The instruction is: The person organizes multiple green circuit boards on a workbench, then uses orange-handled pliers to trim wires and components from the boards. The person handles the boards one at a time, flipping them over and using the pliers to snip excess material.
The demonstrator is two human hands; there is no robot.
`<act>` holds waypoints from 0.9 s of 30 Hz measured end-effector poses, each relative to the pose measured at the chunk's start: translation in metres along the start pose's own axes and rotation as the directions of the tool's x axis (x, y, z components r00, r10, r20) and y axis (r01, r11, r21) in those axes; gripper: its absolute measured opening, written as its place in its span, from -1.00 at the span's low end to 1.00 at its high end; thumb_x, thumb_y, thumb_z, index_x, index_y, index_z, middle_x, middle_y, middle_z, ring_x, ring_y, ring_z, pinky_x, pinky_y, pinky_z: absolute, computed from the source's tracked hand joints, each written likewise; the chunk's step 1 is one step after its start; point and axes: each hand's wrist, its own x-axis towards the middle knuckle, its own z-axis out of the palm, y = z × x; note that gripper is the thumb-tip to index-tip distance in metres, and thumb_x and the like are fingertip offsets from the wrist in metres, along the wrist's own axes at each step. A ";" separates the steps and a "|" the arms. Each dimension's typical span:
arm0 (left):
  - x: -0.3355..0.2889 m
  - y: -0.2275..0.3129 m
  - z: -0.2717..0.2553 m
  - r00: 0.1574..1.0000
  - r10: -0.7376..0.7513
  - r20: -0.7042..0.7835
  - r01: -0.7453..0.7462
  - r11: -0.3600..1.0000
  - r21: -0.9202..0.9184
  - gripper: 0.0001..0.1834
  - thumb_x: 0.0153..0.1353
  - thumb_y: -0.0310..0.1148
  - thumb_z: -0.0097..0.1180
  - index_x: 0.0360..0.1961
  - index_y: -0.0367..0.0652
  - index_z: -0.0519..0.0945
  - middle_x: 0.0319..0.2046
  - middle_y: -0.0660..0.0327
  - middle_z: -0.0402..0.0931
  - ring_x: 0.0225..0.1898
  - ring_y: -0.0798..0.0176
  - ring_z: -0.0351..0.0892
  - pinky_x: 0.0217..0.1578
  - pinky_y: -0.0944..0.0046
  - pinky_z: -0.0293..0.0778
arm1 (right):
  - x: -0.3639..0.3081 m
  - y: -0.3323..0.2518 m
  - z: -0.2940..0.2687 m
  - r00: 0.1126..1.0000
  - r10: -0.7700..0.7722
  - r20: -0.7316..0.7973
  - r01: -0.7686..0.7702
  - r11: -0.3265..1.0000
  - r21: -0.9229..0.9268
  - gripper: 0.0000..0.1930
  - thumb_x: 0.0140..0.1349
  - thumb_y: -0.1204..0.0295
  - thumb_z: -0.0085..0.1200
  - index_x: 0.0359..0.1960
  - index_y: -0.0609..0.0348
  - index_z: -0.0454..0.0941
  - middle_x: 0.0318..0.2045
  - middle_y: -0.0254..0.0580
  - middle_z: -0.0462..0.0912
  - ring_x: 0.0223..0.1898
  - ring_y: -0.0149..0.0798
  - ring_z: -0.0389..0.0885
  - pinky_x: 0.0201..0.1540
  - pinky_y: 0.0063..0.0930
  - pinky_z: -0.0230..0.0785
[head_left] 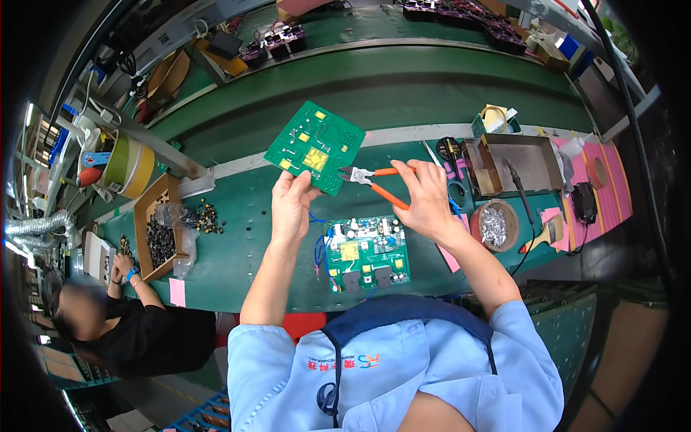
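Raised over the green bench, a green circuit board (327, 137) with several yellow patches is pinched at its lower edge by my left hand (291, 201). In my right hand (428, 194) are side cutters (374, 176) with orange handles. Their handles are spread, and the jaws point left at the board's lower right edge; whether they touch it I cannot tell. Below, between my forearms, a second circuit board (368, 252) lies component side up, with black parts along its near edge. Blue wires (322, 253) run along its left side.
At left are a cardboard box (160, 227) of small black parts and loose parts (209, 217). A co-worker (144, 309) sits there. At right stand an open brown box (518, 169), a soldering iron (518, 191), a round tin (494, 225) of silvery scraps and a brush (545, 234).
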 end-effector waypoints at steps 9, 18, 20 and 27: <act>0.000 -0.005 0.005 1.000 0.002 0.009 -0.002 0.999 0.043 -0.77 0.15 -0.45 -0.16 -0.17 -0.30 0.36 -0.24 0.17 0.43 -0.25 0.32 0.45 -0.24 0.22 0.39 | -0.010 0.002 0.001 0.996 0.032 0.084 -0.033 0.999 0.008 -0.45 -0.37 0.48 0.18 -0.16 0.13 0.39 -0.39 -0.16 0.40 -0.37 -0.14 0.41 -0.33 -0.35 0.26; 0.004 -0.013 0.004 0.999 -0.020 0.039 0.017 0.997 0.076 -0.77 0.14 -0.46 -0.16 -0.17 -0.30 0.35 -0.22 0.14 0.43 -0.23 0.29 0.45 -0.23 0.22 0.40 | -0.021 0.008 0.012 0.907 0.228 0.355 -0.390 0.776 0.496 -0.57 -0.13 0.43 0.11 -0.13 0.20 0.37 -0.52 -0.28 0.40 -0.53 -0.29 0.42 -0.42 -0.44 0.31; 0.004 -0.013 0.004 0.999 -0.029 0.037 0.027 0.998 0.064 -0.77 0.14 -0.45 -0.16 -0.17 -0.29 0.34 -0.21 0.13 0.43 -0.22 0.27 0.45 -0.21 0.19 0.38 | -0.018 0.007 0.008 0.762 0.309 0.569 -0.643 0.258 0.721 -0.54 -0.01 0.35 0.07 -0.05 0.21 0.30 -0.53 -0.35 0.36 -0.52 -0.46 0.35 -0.46 -0.56 0.25; 0.001 -0.008 0.007 0.997 -0.054 0.052 0.055 0.998 -0.016 -0.75 0.12 -0.47 -0.16 -0.14 -0.27 0.33 -0.18 0.12 0.42 -0.19 0.27 0.44 -0.16 0.18 0.35 | -0.033 0.037 0.008 0.608 0.301 0.735 -0.537 -0.526 0.659 -0.56 0.16 0.13 -0.20 -0.04 0.20 0.23 -0.52 -0.19 0.40 -0.55 -0.35 0.33 -0.52 -0.47 0.20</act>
